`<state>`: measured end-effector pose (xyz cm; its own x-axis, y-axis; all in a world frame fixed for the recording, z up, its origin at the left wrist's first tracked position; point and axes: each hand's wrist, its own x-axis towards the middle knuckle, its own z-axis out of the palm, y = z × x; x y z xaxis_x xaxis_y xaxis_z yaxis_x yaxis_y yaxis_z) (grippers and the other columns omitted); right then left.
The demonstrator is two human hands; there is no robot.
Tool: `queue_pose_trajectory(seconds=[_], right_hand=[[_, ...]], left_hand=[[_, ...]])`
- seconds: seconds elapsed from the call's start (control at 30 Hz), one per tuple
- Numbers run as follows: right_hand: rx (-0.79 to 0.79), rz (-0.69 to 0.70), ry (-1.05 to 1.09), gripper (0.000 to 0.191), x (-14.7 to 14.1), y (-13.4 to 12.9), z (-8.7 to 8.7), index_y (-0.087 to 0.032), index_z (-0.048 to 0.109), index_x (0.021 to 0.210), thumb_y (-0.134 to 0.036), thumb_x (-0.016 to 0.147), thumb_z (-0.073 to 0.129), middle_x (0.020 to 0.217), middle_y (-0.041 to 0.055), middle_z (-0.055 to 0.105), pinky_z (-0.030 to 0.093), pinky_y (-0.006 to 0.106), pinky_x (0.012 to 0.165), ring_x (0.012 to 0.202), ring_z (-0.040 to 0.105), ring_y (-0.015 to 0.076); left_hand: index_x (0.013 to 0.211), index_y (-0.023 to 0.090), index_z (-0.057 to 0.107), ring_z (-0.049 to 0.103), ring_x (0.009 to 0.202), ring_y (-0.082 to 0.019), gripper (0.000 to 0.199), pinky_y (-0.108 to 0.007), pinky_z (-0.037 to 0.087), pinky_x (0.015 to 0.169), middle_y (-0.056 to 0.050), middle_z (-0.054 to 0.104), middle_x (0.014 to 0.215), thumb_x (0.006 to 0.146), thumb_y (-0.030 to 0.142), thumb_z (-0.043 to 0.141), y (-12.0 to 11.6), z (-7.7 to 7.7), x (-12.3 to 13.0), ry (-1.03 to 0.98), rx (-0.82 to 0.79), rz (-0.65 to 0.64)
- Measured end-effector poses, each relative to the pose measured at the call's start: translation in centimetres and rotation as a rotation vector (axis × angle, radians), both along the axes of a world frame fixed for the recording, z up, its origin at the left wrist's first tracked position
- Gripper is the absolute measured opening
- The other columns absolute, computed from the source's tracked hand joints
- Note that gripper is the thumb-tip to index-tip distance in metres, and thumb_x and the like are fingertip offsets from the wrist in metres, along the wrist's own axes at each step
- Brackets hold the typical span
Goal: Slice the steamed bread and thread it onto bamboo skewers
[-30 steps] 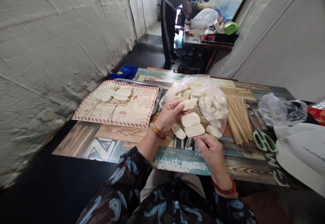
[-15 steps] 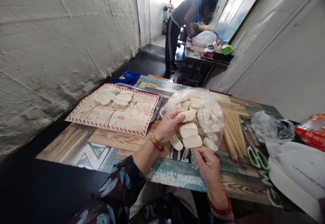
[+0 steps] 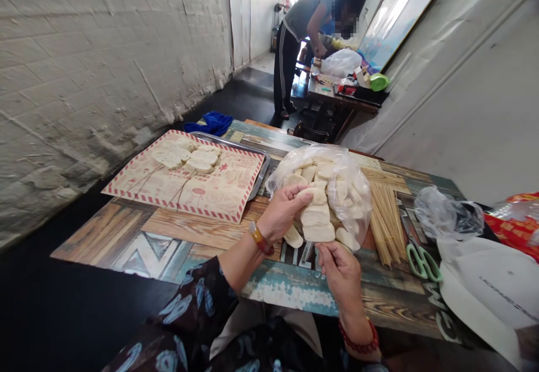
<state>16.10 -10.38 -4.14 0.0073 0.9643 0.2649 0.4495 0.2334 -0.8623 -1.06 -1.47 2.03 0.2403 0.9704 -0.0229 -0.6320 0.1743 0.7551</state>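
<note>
My left hand [image 3: 281,213] is closed on a pale oval slice [image 3: 314,196] at the top of a short column of slices. Two more slices [image 3: 316,224] line up below it. My right hand [image 3: 340,273] pinches just under the lowest slice, where a skewer end seems to be; it is mostly hidden by the fingers. Behind them lies an open clear plastic bag [image 3: 357,184] full of similar slices. To the left, skewered slices [image 3: 201,158] rest on a printed paper sheet [image 3: 219,192], over a metal tray [image 3: 261,174].
Right of the bag lie bare wooden skewers [image 3: 384,220], green-handled scissors [image 3: 423,262], a crumpled plastic bag [image 3: 446,214] and a white cap [image 3: 488,287]. A blue cloth [image 3: 213,123] is at the far edge. A person [image 3: 309,18] bends over another table [image 3: 332,99].
The top slice has moved down against the slices below it, with my left hand's fingers on it. My right hand stays under the column. The camera view has shifted slightly.
</note>
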Motion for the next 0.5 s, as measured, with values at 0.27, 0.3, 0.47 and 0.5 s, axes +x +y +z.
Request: queue_pose_trajectory(seconds=[0.27, 0.3, 0.47, 0.5], right_hand=[[-0.014, -0.007, 0.039, 0.037, -0.51, 0.4, 0.09, -0.019, 0.069, 0.076, -0.046, 0.098, 0.058, 0.054, -0.0029, 0.058, 0.041, 0.022, 0.047, 0.045, 0.052, 0.0107], [-0.016, -0.014, 0.042, 0.037, -0.58, 0.43, 0.07, -0.019, 0.069, 0.075, -0.047, 0.098, 0.058, 0.054, -0.0029, 0.058, 0.041, 0.022, 0.047, 0.045, 0.052, 0.0107], [-0.059, -0.032, 0.054, 0.039, -0.81, 0.53, -0.12, -0.02, 0.069, 0.074, -0.049, 0.097, 0.059, 0.055, -0.002, 0.06, 0.043, 0.023, 0.047, 0.046, 0.053, 0.0113], [-0.067, -0.036, 0.062, 0.039, -0.86, 0.58, -0.12, -0.02, 0.069, 0.074, -0.049, 0.097, 0.059, 0.055, -0.0018, 0.059, 0.043, 0.023, 0.047, 0.046, 0.053, 0.0114]], left_hand=[[0.089, 0.012, 0.078, 0.063, 0.068, -0.012, 0.047, -0.022, 0.048, 0.067, -0.004, 0.074, 0.076, 0.058, 0.043, 0.094, 0.04, 0.05, 0.14, -0.013, -0.044, 0.008], [0.088, 0.012, 0.078, 0.063, 0.068, -0.011, 0.047, -0.022, 0.048, 0.067, -0.004, 0.073, 0.076, 0.058, 0.044, 0.094, 0.03, 0.05, 0.19, -0.014, -0.043, 0.006], [0.087, 0.011, 0.077, 0.063, 0.067, -0.011, 0.045, -0.022, 0.047, 0.066, -0.004, 0.073, 0.075, 0.06, 0.044, 0.094, -0.19, 0.02, 0.39, 0.003, -0.033, -0.014], [0.087, 0.011, 0.077, 0.063, 0.067, -0.011, 0.045, -0.022, 0.048, 0.066, -0.004, 0.073, 0.075, 0.06, 0.043, 0.093, -0.23, 0.01, 0.41, 0.005, -0.03, -0.018]])
